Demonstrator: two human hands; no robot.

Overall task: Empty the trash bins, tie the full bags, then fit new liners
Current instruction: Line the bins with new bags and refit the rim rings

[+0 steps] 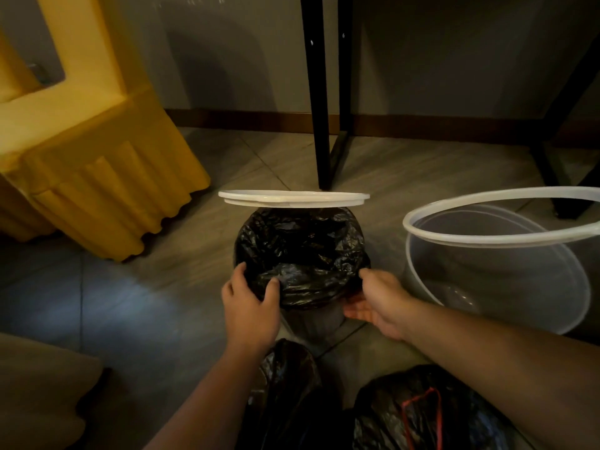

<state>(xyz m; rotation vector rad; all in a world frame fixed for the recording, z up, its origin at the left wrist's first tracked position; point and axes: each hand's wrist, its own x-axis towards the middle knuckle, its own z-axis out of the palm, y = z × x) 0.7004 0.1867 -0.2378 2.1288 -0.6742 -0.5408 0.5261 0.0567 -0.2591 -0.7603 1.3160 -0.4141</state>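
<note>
A small translucent bin (313, 323) stands on the floor in the middle, with a black liner (302, 248) folded over its rim. Its white ring (293, 199) stands raised at the far side of the bin. My left hand (250, 303) grips the liner's folded edge at the near left, thumb inside the rim. My right hand (378, 303) holds the liner's edge at the near right, fingers curled under the fold. To the right, a second translucent bin (535, 297) stands without a liner, its white ring (500, 237) lifted and tilted above it.
Two black filled bags lie by my arms, the nearer (289, 394) and another (431, 414) with a red tie. A chair in a yellow cover (97, 177) stands left. Black table legs (324, 102) rise behind the bin. The floor is tiled.
</note>
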